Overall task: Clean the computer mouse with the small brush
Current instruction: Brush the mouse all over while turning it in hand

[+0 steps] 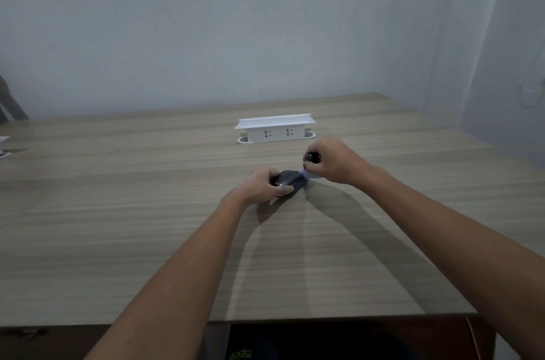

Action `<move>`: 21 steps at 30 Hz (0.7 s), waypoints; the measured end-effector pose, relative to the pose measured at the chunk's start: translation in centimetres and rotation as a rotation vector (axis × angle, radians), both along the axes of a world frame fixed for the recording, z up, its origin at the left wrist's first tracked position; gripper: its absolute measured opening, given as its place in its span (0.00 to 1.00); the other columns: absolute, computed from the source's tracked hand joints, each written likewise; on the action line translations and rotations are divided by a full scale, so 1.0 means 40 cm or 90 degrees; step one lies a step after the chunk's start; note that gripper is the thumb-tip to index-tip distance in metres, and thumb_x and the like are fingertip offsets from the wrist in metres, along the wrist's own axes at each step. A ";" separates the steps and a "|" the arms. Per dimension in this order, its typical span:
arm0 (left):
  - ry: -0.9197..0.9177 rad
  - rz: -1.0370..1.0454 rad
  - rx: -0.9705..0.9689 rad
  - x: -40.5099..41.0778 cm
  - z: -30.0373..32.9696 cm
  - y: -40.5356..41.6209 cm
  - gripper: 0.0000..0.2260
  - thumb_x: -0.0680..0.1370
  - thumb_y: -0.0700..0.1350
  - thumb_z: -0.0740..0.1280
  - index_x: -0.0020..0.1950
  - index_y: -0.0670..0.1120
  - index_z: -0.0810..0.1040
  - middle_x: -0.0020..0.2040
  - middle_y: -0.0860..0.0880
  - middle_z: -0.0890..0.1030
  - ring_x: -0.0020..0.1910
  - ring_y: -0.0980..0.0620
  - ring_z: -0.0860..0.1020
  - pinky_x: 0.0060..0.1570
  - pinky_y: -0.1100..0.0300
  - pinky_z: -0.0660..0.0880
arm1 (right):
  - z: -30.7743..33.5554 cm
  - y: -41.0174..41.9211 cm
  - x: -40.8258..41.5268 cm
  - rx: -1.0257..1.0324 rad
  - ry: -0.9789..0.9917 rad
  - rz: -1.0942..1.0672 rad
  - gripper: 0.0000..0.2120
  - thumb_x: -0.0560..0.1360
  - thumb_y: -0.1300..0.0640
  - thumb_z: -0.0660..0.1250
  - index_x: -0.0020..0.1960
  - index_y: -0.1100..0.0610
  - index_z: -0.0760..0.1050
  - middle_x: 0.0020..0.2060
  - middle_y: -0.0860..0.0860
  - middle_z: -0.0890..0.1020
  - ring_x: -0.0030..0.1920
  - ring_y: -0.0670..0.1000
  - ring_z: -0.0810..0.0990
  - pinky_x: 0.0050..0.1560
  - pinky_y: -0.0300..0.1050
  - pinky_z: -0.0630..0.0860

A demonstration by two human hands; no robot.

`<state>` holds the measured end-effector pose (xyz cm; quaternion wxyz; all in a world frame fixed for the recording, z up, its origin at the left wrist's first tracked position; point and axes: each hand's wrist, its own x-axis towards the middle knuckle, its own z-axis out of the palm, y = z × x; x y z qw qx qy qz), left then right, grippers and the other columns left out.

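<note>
A dark computer mouse [290, 179] lies on the wooden table [147, 212], a little past the middle. My left hand [261, 187] grips it from the left, fingers wrapped over its near side. My right hand [331, 160] is closed on a small brush [312, 157] with a black round handle end. The brush's pale bristles [305, 174] touch the mouse's right far edge. Most of the brush handle is hidden inside my fist.
A white pop-up power socket box [275, 128] stands in the table behind the hands, close to the wall. White objects [3, 147] poke in at the far left edge. The table's near edge runs just above my lap.
</note>
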<state>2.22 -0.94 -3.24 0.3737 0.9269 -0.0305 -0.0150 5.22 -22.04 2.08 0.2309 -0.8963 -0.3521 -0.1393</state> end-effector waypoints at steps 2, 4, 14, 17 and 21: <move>0.005 0.003 -0.007 0.004 0.000 -0.001 0.17 0.72 0.55 0.73 0.56 0.47 0.82 0.50 0.44 0.85 0.53 0.43 0.82 0.56 0.46 0.77 | 0.002 0.004 -0.010 0.030 0.029 0.043 0.06 0.71 0.58 0.71 0.39 0.60 0.84 0.32 0.48 0.83 0.33 0.43 0.78 0.34 0.36 0.74; 0.011 0.008 -0.015 0.006 0.000 -0.001 0.16 0.74 0.53 0.72 0.57 0.46 0.82 0.51 0.45 0.85 0.54 0.44 0.82 0.58 0.46 0.77 | 0.003 0.008 -0.019 0.020 0.039 0.056 0.04 0.72 0.58 0.72 0.40 0.57 0.85 0.32 0.46 0.82 0.32 0.42 0.77 0.33 0.32 0.69; 0.005 0.014 -0.036 0.010 0.000 -0.007 0.16 0.75 0.50 0.72 0.61 0.47 0.81 0.53 0.47 0.86 0.54 0.46 0.83 0.59 0.50 0.77 | -0.011 -0.006 0.002 0.030 0.028 0.023 0.06 0.72 0.59 0.71 0.41 0.61 0.85 0.31 0.50 0.83 0.33 0.44 0.79 0.33 0.34 0.71; 0.016 0.014 -0.041 0.008 0.001 -0.009 0.18 0.75 0.50 0.72 0.63 0.48 0.80 0.54 0.48 0.85 0.55 0.47 0.82 0.59 0.52 0.77 | -0.019 -0.015 0.014 0.064 0.017 -0.023 0.07 0.72 0.58 0.71 0.41 0.62 0.84 0.35 0.55 0.85 0.38 0.54 0.82 0.38 0.47 0.76; 0.006 0.007 -0.065 0.010 -0.001 -0.004 0.13 0.76 0.47 0.72 0.59 0.44 0.82 0.53 0.46 0.86 0.52 0.46 0.83 0.60 0.49 0.76 | -0.018 -0.010 -0.001 0.062 0.064 0.029 0.07 0.73 0.55 0.71 0.44 0.57 0.87 0.34 0.51 0.86 0.34 0.48 0.79 0.35 0.38 0.71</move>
